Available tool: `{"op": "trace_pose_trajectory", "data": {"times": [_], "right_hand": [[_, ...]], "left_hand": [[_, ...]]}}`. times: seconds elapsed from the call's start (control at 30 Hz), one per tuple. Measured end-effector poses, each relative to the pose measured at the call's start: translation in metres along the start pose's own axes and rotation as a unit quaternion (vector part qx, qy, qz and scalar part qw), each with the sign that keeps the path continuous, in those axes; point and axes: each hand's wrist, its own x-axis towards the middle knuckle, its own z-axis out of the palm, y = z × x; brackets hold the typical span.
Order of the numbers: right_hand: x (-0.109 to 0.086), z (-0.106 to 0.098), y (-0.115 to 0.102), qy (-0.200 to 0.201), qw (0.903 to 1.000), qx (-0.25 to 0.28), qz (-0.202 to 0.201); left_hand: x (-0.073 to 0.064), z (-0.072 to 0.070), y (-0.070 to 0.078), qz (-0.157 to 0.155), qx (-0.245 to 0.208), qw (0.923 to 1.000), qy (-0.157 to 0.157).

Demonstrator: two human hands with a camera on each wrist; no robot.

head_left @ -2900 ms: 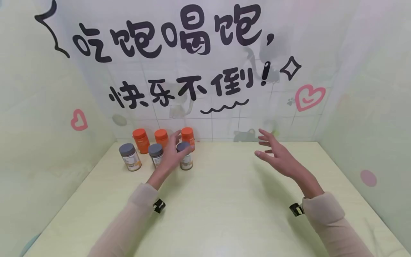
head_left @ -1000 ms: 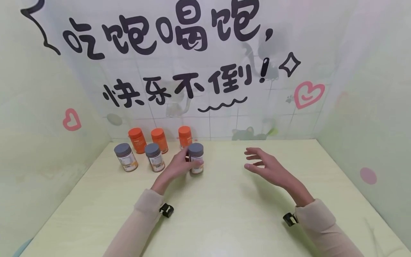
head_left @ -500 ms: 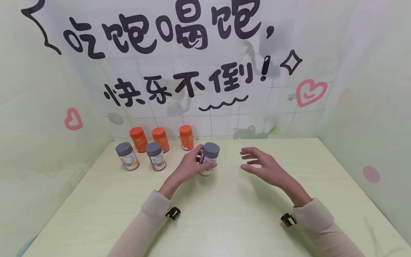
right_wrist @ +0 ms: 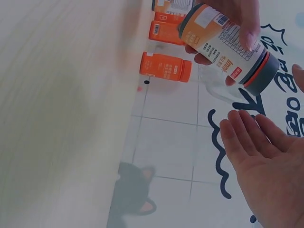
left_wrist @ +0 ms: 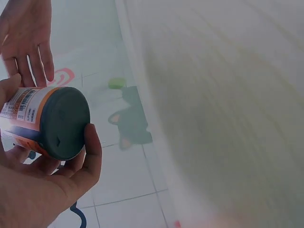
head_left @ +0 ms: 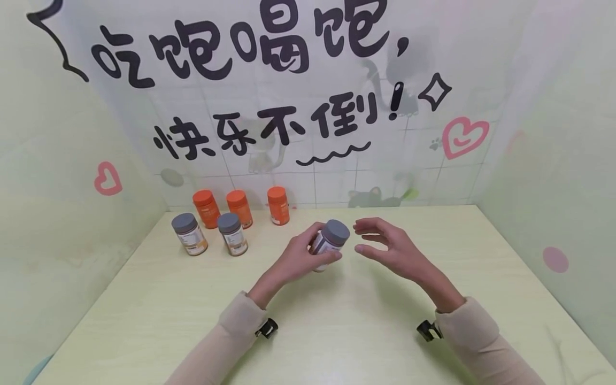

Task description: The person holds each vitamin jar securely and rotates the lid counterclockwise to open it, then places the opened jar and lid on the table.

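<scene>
Evidently, the left hand (head_left: 304, 258) has its grip around a tilted jar (head_left: 328, 241) above the table (head_left: 337, 337); the right hand (head_left: 392, 248), just beside, is relaxed, holding nothing. The jar seems rigid, smooth, probably light: best held around its middle, below the lid (head_left: 336, 231).

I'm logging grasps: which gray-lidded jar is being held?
The rightmost gray-lidded jar, tilted in the left hand; the leftmost gray-lidded jar and middle gray-lidded jar stand upright, untouched.

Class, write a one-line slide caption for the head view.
Left hand holds a tilted grey-capped jar near the right hand; five other jars stand on the table.
</scene>
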Motion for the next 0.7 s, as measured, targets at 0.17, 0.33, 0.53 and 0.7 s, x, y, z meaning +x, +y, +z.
{"op": "trace_pose_trajectory", "data": {"times": [0.17, 0.33, 0.53, 0.7], "right_hand": [[0.000, 0.006, -0.004, 0.004, 0.9999, -0.009, -0.011], [0.000, 0.012, -0.007, 0.025, 0.9983, -0.050, -0.014], [-0.002, 0.016, -0.016, 0.043, 0.9939, -0.101, -0.003], [-0.004, 0.020, -0.019, 0.050, 0.9874, -0.148, 0.024]], "left_hand": [[-0.003, 0.007, 0.002, 0.000, -0.009, 0.9997, -0.024], [-0.006, 0.012, 0.007, 0.008, -0.011, 0.9989, -0.045], [-0.009, 0.017, 0.015, 0.045, 0.025, 0.9978, -0.041], [-0.013, 0.022, 0.020, 0.051, 0.066, 0.9957, -0.040]]}}
